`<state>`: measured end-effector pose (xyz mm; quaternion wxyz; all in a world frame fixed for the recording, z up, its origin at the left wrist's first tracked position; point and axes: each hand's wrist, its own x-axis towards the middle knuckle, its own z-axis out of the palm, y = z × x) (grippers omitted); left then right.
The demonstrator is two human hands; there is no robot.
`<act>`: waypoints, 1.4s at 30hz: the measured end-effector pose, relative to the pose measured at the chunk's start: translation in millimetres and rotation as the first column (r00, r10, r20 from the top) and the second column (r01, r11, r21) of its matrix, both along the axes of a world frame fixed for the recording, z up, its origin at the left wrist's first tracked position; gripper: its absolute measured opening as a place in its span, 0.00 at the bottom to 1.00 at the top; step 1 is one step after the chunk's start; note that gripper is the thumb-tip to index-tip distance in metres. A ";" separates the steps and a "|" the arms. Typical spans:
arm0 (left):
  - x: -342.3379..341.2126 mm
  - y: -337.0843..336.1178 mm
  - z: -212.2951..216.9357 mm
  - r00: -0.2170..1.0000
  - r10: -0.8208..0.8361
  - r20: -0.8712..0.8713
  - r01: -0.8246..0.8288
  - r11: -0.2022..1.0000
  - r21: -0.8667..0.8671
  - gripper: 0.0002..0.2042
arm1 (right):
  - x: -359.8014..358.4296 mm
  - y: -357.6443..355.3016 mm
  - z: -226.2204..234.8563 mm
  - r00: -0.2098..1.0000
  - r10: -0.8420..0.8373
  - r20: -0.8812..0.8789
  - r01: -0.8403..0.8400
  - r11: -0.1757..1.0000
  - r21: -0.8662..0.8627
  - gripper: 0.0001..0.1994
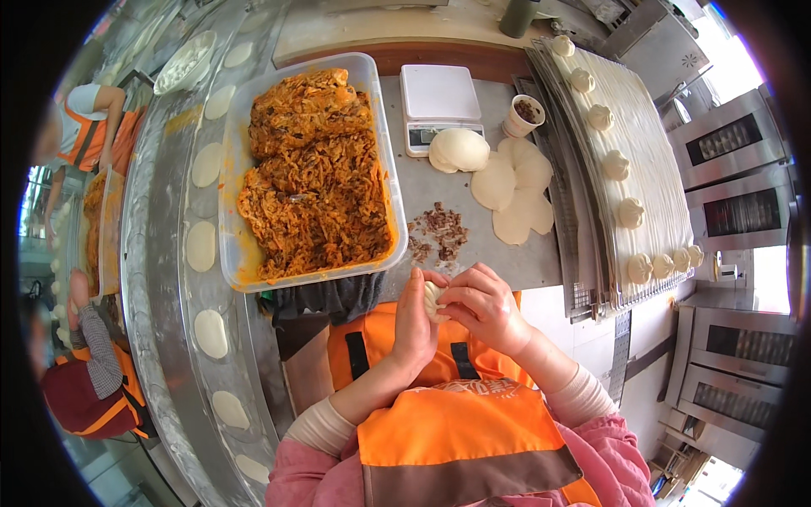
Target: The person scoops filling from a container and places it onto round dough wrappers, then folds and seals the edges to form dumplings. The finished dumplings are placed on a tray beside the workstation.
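A small pleated bun (433,301) sits between my two hands, in front of my orange apron. My left hand (412,323) cups it from the left side. On the other side my right hand (487,309) pinches the bun's pleated top with closed fingertips. Just beyond my hands, brown crumbly bits (439,233) lie scattered on the metal worktop. Flat round dough wrappers (517,190) overlap at the right, beside a stack of wrappers (459,150). A clear plastic tub (389,160) at the left holds orange-brown shredded filling (317,203), mounded higher at its far end.
A white scale (439,91) and a cup with dark bits (524,115) stand at the back. To the right, a cloth-covered tray (655,160) carries several pleated buns. Dough rounds lie along a conveyor (182,279) at left; two people work beyond it. Metal ovens (735,211) line the far right.
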<state>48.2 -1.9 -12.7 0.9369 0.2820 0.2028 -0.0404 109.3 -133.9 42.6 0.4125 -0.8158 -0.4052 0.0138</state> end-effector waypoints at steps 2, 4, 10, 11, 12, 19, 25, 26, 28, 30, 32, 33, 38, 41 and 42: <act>0.5 -0.3 0.1 0.999 -0.023 0.022 0.024 1.000 -0.016 0.23 | 1.3 -4.2 0.4 1.000 0.019 0.023 -0.018 1.000 -0.020 0.16; 1.8 1.6 1.8 0.996 -0.057 0.072 0.059 0.998 -0.026 0.25 | 0.5 -7.7 8.1 0.960 -0.040 -0.277 0.065 0.994 0.083 0.20; 21.7 -9.7 26.8 0.986 -0.124 0.109 0.121 0.992 0.032 0.31 | 18.9 -19.8 46.5 0.995 0.081 0.053 -0.079 0.996 -0.047 0.35; 20.2 -13.8 20.8 0.990 -0.091 0.106 0.085 0.995 0.059 0.31 | 18.8 -20.2 44.1 0.989 0.137 0.046 -0.132 0.987 -0.094 0.36; 25.1 -19.1 16.9 0.991 -0.069 0.116 0.060 0.995 0.074 0.32 | 18.8 -23.3 42.1 0.983 0.176 0.042 -0.168 0.973 -0.156 0.36; 52.7 -38.8 44.7 0.953 -0.278 0.118 0.289 0.953 -0.093 0.35 | 52.9 -86.6 67.7 0.999 0.054 0.005 -0.054 0.995 0.085 0.31; 31.4 -23.8 24.5 0.944 -0.325 -0.062 0.326 0.945 0.000 0.32 | 88.6 -247.3 100.7 0.631 -0.776 0.000 0.773 0.628 -0.091 0.28; 30.9 -25.9 24.7 0.939 -0.336 -0.071 0.337 0.942 -0.002 0.32 | 93.5 -277.7 90.1 0.532 -0.847 0.019 0.847 0.531 -0.033 0.26; 24.3 -23.8 22.6 0.936 -0.335 -0.106 0.337 0.941 0.006 0.31 | 102.2 -316.0 85.3 0.458 -0.889 0.006 0.862 0.443 -0.245 0.27; 22.6 -23.8 17.0 0.931 -0.350 -0.100 0.352 0.936 0.003 0.33 | 111.2 -333.1 75.1 0.518 -0.853 0.070 0.829 0.480 -0.285 0.26; 21.5 -24.9 11.5 0.928 -0.360 -0.099 0.360 0.933 -0.017 0.34 | 124.0 -336.4 71.0 0.522 -0.851 0.062 0.823 0.483 -0.300 0.27; 21.8 -26.2 9.9 0.926 -0.364 -0.103 0.363 0.931 -0.033 0.34 | 128.9 -333.9 67.9 0.528 -0.847 0.053 0.815 0.489 -0.309 0.27; 18.2 -27.1 10.7 0.930 -0.361 -0.065 0.361 0.932 -0.017 0.34 | 135.1 -336.9 55.4 0.560 -0.803 0.205 0.747 0.382 -0.544 0.31; 14.0 -21.1 6.8 0.934 -0.352 -0.064 0.351 0.936 -0.017 0.34 | 129.8 -263.2 96.2 0.528 -0.748 0.402 0.848 0.436 -0.301 0.30; 13.8 -21.8 6.9 0.931 -0.361 -0.060 0.361 0.933 -0.016 0.33 | 128.1 -237.0 101.7 0.505 -0.697 0.509 0.855 0.482 -0.189 0.28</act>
